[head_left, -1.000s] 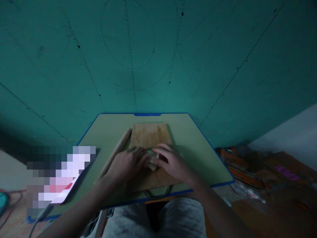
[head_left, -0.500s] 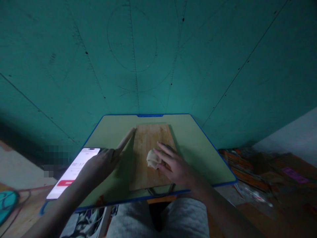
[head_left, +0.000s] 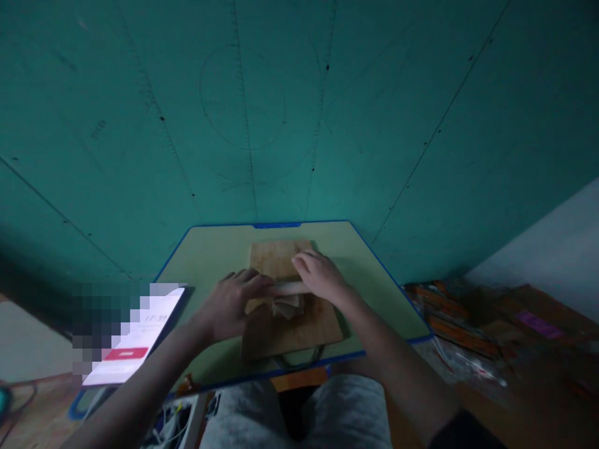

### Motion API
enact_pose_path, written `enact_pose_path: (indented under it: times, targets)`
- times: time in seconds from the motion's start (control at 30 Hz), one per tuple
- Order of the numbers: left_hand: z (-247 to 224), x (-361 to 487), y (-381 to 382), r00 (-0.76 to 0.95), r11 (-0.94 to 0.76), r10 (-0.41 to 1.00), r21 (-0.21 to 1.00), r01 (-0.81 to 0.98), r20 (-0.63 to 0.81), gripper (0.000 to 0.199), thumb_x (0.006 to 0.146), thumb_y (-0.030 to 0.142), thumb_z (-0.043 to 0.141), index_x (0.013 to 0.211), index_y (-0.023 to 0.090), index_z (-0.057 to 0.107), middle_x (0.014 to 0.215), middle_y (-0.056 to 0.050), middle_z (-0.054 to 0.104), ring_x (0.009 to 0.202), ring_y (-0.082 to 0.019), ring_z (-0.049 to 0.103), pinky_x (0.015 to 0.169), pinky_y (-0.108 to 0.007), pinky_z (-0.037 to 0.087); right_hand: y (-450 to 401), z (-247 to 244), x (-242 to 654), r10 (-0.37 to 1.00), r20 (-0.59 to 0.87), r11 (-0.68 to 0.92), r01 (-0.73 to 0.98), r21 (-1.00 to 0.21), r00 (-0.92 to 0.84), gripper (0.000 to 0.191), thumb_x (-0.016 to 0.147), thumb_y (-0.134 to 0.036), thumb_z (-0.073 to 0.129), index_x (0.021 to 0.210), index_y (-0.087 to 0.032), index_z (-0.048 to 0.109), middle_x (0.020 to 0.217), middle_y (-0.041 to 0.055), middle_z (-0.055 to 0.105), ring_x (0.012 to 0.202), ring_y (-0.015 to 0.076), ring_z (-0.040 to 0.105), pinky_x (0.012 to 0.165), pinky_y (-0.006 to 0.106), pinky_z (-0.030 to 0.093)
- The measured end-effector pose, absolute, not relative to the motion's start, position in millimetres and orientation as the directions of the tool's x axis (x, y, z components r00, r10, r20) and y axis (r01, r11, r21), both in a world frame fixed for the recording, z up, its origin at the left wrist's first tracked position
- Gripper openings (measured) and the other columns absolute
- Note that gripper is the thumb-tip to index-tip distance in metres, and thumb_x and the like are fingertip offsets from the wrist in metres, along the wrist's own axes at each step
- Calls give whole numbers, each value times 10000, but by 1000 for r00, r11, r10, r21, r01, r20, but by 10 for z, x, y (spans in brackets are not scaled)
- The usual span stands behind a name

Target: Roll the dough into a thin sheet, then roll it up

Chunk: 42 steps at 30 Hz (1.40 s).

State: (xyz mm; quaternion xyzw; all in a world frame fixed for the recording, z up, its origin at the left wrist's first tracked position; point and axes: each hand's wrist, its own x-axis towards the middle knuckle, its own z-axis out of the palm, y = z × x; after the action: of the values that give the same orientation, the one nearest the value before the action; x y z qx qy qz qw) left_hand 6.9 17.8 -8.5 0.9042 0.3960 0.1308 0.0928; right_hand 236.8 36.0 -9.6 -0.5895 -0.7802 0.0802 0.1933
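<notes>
A pale rolling pin (head_left: 291, 288) lies crosswise over a folded piece of dough (head_left: 286, 308) on the wooden board (head_left: 276, 255). My left hand (head_left: 234, 299) is closed round the pin's left end. On its right end my right hand (head_left: 321, 272) is wrapped, with the fingers curled. The dough shows just below the pin, between my hands, and part of it is hidden under the pin.
The board rests on a light green table (head_left: 365, 274) with a blue edge. A lit phone (head_left: 154, 321) stands at the left, near my left forearm. Behind is a green wall (head_left: 281, 125); boxes and plastic bags (head_left: 468, 362) lie at the right.
The rolling pin, held upright-slanting in my left hand at the board's left, now lies across the dough. My right hand has left the dough and taken the pin's other end.
</notes>
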Motion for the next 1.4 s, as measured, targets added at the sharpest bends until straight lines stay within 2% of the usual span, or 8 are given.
enact_pose_path:
  times: [0.13, 0.27, 0.4, 0.6, 0.83, 1.1, 1.2, 1.4]
  targets:
    - [-78, 171, 209, 499, -513, 858, 267, 816, 124, 489, 976, 455, 394, 1344, 181, 565, 1334, -155, 654, 1114, -304, 672, 839, -393, 537, 300, -135, 2291, 975, 104, 218, 940, -261, -197, 389, 1079, -340, 339, 1062, -207, 705, 1165, 92, 690, 1097, 196, 636, 940, 317, 440]
    - [-165, 349, 185, 359, -385, 906, 85, 919, 226, 520, 1021, 461, 311, 1153, 118, 679, 1080, -192, 741, 1007, -334, 696, 781, -398, 523, 265, -151, 2280, 990, 56, 139, 964, -227, -129, 327, 1034, -307, 385, 1067, -218, 698, 1157, 93, 692, 1085, 222, 641, 931, 344, 442]
    - [-257, 356, 70, 410, -454, 860, 89, 887, 302, 525, 1036, 425, 276, 1007, 151, 723, 989, -157, 756, 935, -311, 702, 807, -411, 515, 161, -232, 2288, 982, 111, 171, 967, -187, -153, 319, 987, -283, 431, 1137, -205, 702, 1190, 112, 693, 1133, 263, 619, 971, 386, 436]
    - [-434, 259, -237, 423, -493, 816, 91, 866, 394, 457, 1018, 411, 363, 1217, 136, 670, 1242, -174, 708, 1205, -363, 621, 1025, -509, 460, -191, -376, 2254, 967, 186, 203, 966, -160, -172, 380, 1011, -297, 391, 1197, -203, 710, 1239, 120, 690, 1146, 292, 607, 967, 420, 458]
    - [-692, 148, -616, 449, -534, 789, 108, 838, 418, 553, 985, 483, 438, 1389, 120, 544, 1494, -216, 535, 1415, -410, 453, 1145, -561, 351, -554, -494, 2267, 921, 300, 307, 938, -161, -250, 514, 1029, -308, 374, 1483, -99, 491, 1347, 175, 637, 1235, 307, 559, 1081, 441, 406]
    - [-361, 307, -83, 406, -460, 852, 104, 882, 330, 499, 1017, 426, 355, 1272, 109, 644, 1248, -215, 702, 1212, -377, 622, 995, -499, 476, -35, -323, 2278, 987, 95, 152, 954, -257, -132, 521, 1040, -346, 351, 1509, -146, 457, 1451, 149, 587, 1327, 269, 536, 1114, 426, 381]
    - [-271, 390, 208, 327, -389, 875, 117, 914, 356, 398, 994, 355, 387, 1147, 147, 689, 1164, -188, 733, 1150, -343, 649, 956, -459, 488, 264, -247, 2283, 995, 10, 96, 958, -270, -97, 459, 1040, -355, 361, 1424, -182, 544, 1461, 137, 580, 1345, 248, 528, 1111, 411, 379]
    - [-296, 426, 368, 335, -395, 863, 91, 914, 377, 315, 963, 277, 429, 998, 146, 713, 1187, -197, 724, 1134, -332, 657, 972, -461, 492, 474, -173, 2275, 998, 17, 59, 969, -241, -56, 493, 1013, -355, 402, 1436, -138, 534, 1497, 177, 533, 1379, 295, 491, 1135, 456, 351]
